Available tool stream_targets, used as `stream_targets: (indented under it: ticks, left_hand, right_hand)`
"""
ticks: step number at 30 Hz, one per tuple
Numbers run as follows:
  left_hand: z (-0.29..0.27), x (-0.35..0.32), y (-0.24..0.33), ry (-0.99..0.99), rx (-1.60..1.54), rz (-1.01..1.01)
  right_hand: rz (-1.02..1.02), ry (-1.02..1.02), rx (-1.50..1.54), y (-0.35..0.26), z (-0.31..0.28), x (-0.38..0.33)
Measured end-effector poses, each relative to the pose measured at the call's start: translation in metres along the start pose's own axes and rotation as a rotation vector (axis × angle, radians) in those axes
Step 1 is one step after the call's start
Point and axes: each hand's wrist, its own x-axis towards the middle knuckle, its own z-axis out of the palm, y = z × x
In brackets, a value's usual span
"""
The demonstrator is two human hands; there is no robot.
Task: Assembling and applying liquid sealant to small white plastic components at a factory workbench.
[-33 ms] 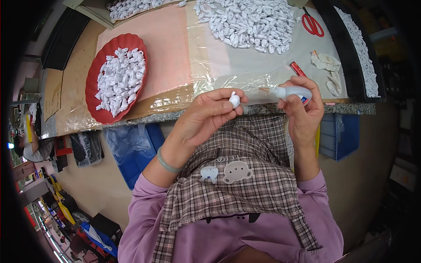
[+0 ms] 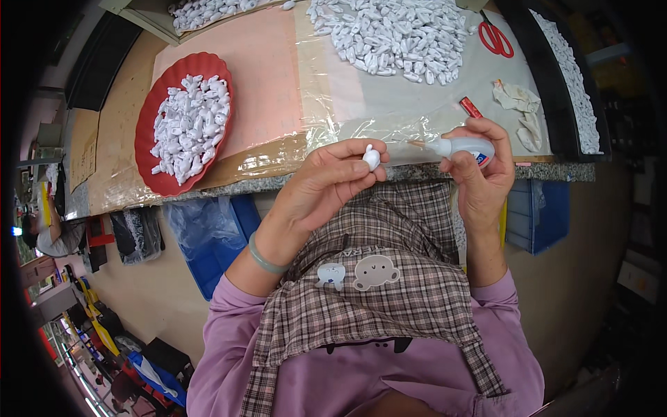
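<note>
Between thumb and fingers my left hand (image 2: 330, 175) pinches a small white figure piece (image 2: 372, 158), rounded with a narrow nub on top. My right hand (image 2: 479, 170) is wrapped round a small squeeze bottle (image 2: 464, 146), whitish and translucent with a blue-marked label, most likely glue. The bottle lies nearly level, its thin brownish nozzle (image 2: 419, 144) pointing left toward the white piece with a gap between them. Both hands are held just above the front edge of the table. Left of them, a red scalloped dish (image 2: 148, 139) holds many similar white pieces.
A large heap of white pieces (image 2: 396, 38) covers the far middle of the table. At the right lie red-handled scissors (image 2: 495, 40), a crumpled cloth (image 2: 521, 104), a small red stick-like object (image 2: 470, 107) and a black tray (image 2: 556, 83) with white pieces. Blue bins (image 2: 545, 215) stand below.
</note>
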Motion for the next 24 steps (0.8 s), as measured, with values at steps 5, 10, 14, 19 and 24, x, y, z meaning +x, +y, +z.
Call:
stream_targets:
  ticks: [5, 10, 14, 19, 24]
  left_hand:
    - [-0.004, -0.001, -0.003, -0.032, -0.034, -0.025]
    - [-0.005, -0.002, -0.006, -0.024, -0.043, -0.043]
    - [-0.007, -0.003, -0.007, -0.055, -0.007, -0.027]
    - [-0.007, -0.003, -0.007, -0.143, 0.028, -0.005]
    - [-0.008, -0.004, -0.009, -0.051, 0.055, -0.016]
  right_hand:
    - [-0.137, -0.031, -0.129, 0.003, 0.001, -0.002]
    - [-0.076, -0.052, -0.187, -0.006, 0.006, -0.007]
    - [-0.159, -0.084, -0.265, -0.010, 0.007, -0.011]
    - [-0.234, -0.126, -0.399, -0.009, 0.006, -0.016]
    - [-0.362, -0.161, -0.406, -0.008, 0.003, -0.016]
